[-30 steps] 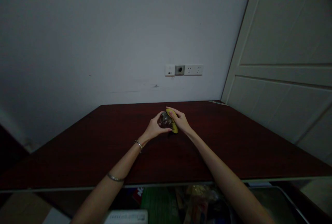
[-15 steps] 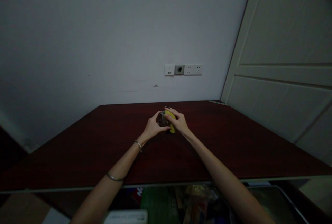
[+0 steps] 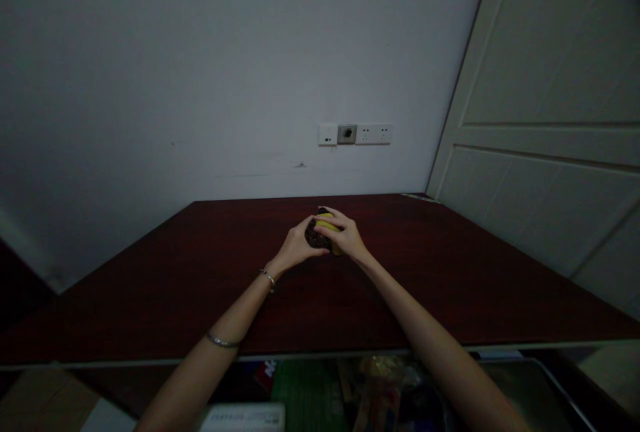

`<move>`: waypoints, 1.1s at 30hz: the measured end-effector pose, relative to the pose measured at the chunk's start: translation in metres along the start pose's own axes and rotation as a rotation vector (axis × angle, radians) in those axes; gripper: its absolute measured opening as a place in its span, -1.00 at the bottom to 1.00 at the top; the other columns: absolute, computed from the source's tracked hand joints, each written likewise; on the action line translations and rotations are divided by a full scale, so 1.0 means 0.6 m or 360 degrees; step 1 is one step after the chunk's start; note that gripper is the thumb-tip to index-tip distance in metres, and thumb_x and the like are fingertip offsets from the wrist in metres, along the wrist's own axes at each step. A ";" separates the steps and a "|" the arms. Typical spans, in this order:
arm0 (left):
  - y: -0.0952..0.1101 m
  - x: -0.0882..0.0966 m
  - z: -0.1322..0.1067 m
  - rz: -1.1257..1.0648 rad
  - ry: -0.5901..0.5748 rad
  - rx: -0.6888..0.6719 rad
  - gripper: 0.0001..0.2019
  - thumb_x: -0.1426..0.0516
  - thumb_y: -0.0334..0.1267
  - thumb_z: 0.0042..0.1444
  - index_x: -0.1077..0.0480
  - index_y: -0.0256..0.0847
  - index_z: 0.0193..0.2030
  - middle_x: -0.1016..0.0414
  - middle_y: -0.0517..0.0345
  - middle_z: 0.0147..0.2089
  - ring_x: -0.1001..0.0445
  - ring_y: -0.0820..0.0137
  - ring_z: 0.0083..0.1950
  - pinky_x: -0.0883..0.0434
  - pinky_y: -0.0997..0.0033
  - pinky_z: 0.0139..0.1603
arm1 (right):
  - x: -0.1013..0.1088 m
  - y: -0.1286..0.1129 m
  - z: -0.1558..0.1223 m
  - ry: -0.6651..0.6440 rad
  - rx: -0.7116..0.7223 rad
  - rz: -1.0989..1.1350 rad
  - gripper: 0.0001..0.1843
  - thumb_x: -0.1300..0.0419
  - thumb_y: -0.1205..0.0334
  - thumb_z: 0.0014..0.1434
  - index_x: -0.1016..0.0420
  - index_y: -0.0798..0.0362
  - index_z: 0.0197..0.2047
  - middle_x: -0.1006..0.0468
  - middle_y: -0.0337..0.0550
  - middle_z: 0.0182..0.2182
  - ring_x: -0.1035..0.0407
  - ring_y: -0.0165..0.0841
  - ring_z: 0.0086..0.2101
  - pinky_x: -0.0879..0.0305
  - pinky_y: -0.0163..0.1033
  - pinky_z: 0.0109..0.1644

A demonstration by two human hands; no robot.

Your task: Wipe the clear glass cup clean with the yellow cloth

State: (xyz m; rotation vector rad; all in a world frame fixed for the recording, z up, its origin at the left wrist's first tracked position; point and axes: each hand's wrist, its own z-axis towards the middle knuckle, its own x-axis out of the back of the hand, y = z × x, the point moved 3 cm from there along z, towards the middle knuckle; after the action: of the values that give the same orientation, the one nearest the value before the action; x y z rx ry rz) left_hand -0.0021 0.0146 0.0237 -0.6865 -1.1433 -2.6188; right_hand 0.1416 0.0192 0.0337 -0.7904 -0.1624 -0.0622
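Observation:
Above the middle of the table (image 3: 300, 305), both of my hands meet around a small round dark object (image 3: 316, 237) with a shiny, partly see-through look, perhaps a glass or jar. My left hand (image 3: 295, 243) curls round its left side, thumb below and fingers above. In my right hand (image 3: 346, 232) is a yellow piece (image 3: 327, 221) with a dark edge, pressed against the right side of the round object. Its exact kind cannot be made out, as my fingers cover much of it.
A white wall with a row of sockets (image 3: 356, 134) stands behind the table, and a pale panelled door (image 3: 540, 172) is at the right. Below the front edge, an open space holds a green item (image 3: 307, 395), a white box (image 3: 245, 417) and plastic packets (image 3: 383, 385).
My right hand's fingers have shifted over the yellow piece, which now shows less and sits tilted differently. The round object looks darker and turned. Both arms stay nearly in place.

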 end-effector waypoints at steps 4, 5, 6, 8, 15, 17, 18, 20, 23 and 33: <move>0.010 -0.005 -0.001 -0.0015 -0.0080 -0.0056 -0.16 -0.33 -0.26 -0.35 -0.17 -0.20 0.17 -0.32 -0.02 0.12 -0.31 0.18 0.12 -0.22 0.17 0.14 | 0.001 0.022 0.005 0.0109 -0.0181 0.0073 -0.69 -0.25 0.05 -0.06 -0.56 -0.03 -0.22 -0.55 -0.12 -0.16 -0.31 -0.19 -0.01 -0.16 -0.04 0.12; 0.011 -0.006 -0.001 -0.0020 -0.0085 -0.0058 -0.17 -0.33 -0.26 -0.35 -0.17 -0.19 0.16 -0.32 -0.02 0.13 -0.31 0.18 0.12 -0.22 0.18 0.15 | 0.001 0.025 0.006 0.0126 -0.0210 0.0089 -0.69 -0.25 0.05 -0.06 -0.56 -0.02 -0.22 -0.56 -0.11 -0.18 -0.32 -0.18 -0.02 -0.16 -0.04 0.12; 0.011 -0.007 -0.001 -0.0022 -0.0078 -0.0048 -0.17 -0.33 -0.26 -0.36 -0.18 -0.20 0.16 -0.32 -0.02 0.12 -0.31 0.18 0.11 -0.22 0.18 0.14 | 0.001 0.026 0.006 0.0131 -0.0215 0.0099 -0.69 -0.25 0.06 -0.06 -0.56 -0.02 -0.23 -0.56 -0.10 -0.18 -0.32 -0.18 -0.02 -0.15 -0.04 0.12; 0.009 -0.007 -0.001 -0.0027 -0.0037 0.0003 -0.17 -0.34 -0.25 -0.37 -0.19 -0.21 0.15 -0.35 -0.02 0.10 -0.33 0.18 0.09 -0.24 0.19 0.12 | 0.001 0.021 0.004 0.0116 -0.0167 0.0091 -0.69 -0.25 0.07 -0.05 -0.56 -0.03 -0.21 -0.54 -0.11 -0.14 -0.30 -0.20 0.00 -0.15 -0.06 0.13; -0.019 -0.011 0.002 -0.0267 0.0087 0.0228 -0.28 -0.34 -0.24 -0.34 -0.27 -0.28 0.06 -0.43 -0.06 -0.02 -0.40 0.20 -0.01 -0.31 0.19 0.04 | -0.006 -0.005 -0.007 -0.0021 0.0069 0.0021 -0.70 -0.26 0.11 -0.05 -0.54 -0.08 -0.18 -0.38 -0.16 0.04 -0.29 -0.25 0.01 -0.15 -0.13 0.13; -0.025 -0.016 0.003 -0.0376 0.0062 0.0268 -0.26 -0.34 -0.26 -0.35 -0.26 -0.30 0.07 -0.44 -0.08 -0.03 -0.41 0.20 -0.03 -0.32 0.17 0.02 | -0.005 -0.001 -0.004 0.0021 0.0022 0.0064 -0.69 -0.26 0.10 -0.05 -0.54 -0.07 -0.18 -0.41 -0.14 0.01 -0.28 -0.24 0.02 -0.15 -0.13 0.13; -0.026 -0.019 0.003 -0.0443 0.0041 0.0279 -0.25 -0.34 -0.27 -0.35 -0.25 -0.30 0.07 -0.43 -0.08 -0.03 -0.42 0.21 -0.04 -0.33 0.17 0.01 | -0.004 0.002 -0.001 0.0055 -0.0022 0.0096 -0.69 -0.25 0.09 -0.04 -0.54 -0.06 -0.17 -0.44 -0.13 -0.01 -0.27 -0.23 0.03 -0.14 -0.12 0.14; -0.026 -0.025 0.003 -0.0587 -0.0013 0.0303 -0.24 -0.35 -0.29 -0.35 -0.23 -0.32 0.08 -0.42 -0.11 -0.01 -0.42 0.21 -0.05 -0.34 0.16 0.00 | -0.001 0.011 0.003 0.0113 -0.0143 0.0181 -0.66 -0.24 0.06 -0.03 -0.54 -0.03 -0.16 -0.49 -0.12 -0.07 -0.29 -0.22 0.01 -0.14 -0.09 0.13; -0.023 -0.028 0.003 -0.0776 -0.0061 0.0367 -0.23 -0.36 -0.34 -0.38 -0.22 -0.35 0.07 -0.38 -0.16 0.03 -0.43 0.22 -0.04 -0.34 0.17 0.02 | 0.003 0.018 0.006 0.0134 -0.0267 0.0294 -0.62 -0.22 0.02 -0.02 -0.52 0.00 -0.14 -0.52 -0.11 -0.10 -0.33 -0.21 -0.03 -0.17 -0.06 0.11; -0.019 -0.024 0.006 -0.0977 0.0046 0.0454 -0.35 -0.33 -0.34 -0.31 -0.28 -0.35 0.01 -0.43 -0.10 -0.01 -0.45 0.28 -0.08 -0.36 0.23 -0.01 | -0.005 -0.020 -0.006 -0.0046 0.0124 0.0040 -0.70 -0.25 0.13 -0.02 -0.53 -0.09 -0.15 -0.38 -0.13 0.04 -0.28 -0.24 0.01 -0.14 -0.11 0.13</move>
State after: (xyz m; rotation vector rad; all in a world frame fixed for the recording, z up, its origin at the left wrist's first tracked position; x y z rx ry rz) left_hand 0.0076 0.0247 0.0114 -0.2618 -1.9179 -2.8064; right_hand 0.1375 0.0086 0.0391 -0.7156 -0.1810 -0.0207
